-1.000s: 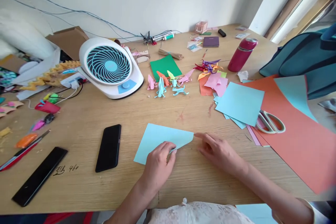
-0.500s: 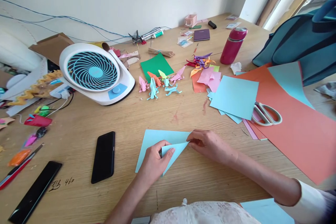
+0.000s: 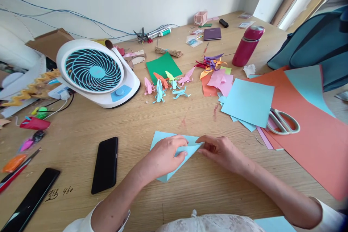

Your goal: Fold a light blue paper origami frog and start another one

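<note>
A light blue sheet of paper [image 3: 160, 137], partly folded over, lies on the wooden table in front of me. My left hand [image 3: 170, 154] is across its middle, the folded layer pinched between thumb and fingers. At the sheet's right corner, my right hand [image 3: 217, 150] pinches the tip with thumb and index finger. The left hand covers much of the sheet's left half. Beyond the hands stand several small folded paper figures [image 3: 160, 90] in pink, orange, green and blue. A green paper square [image 3: 163, 66] lies behind them.
Light blue squares [image 3: 247, 101] and scissors [image 3: 284, 121] lie at right on large orange paper [image 3: 307, 141]. Behind stand a magenta bottle [image 3: 248, 46] and a teal bag [image 3: 312, 47]. At left are a white fan [image 3: 95, 72], a phone [image 3: 104, 165] and a glossy black bar [image 3: 32, 203].
My left hand has slid right along the folded layer, closer to my right hand. The right hand keeps its pinch at the corner. The view has shifted slightly.
</note>
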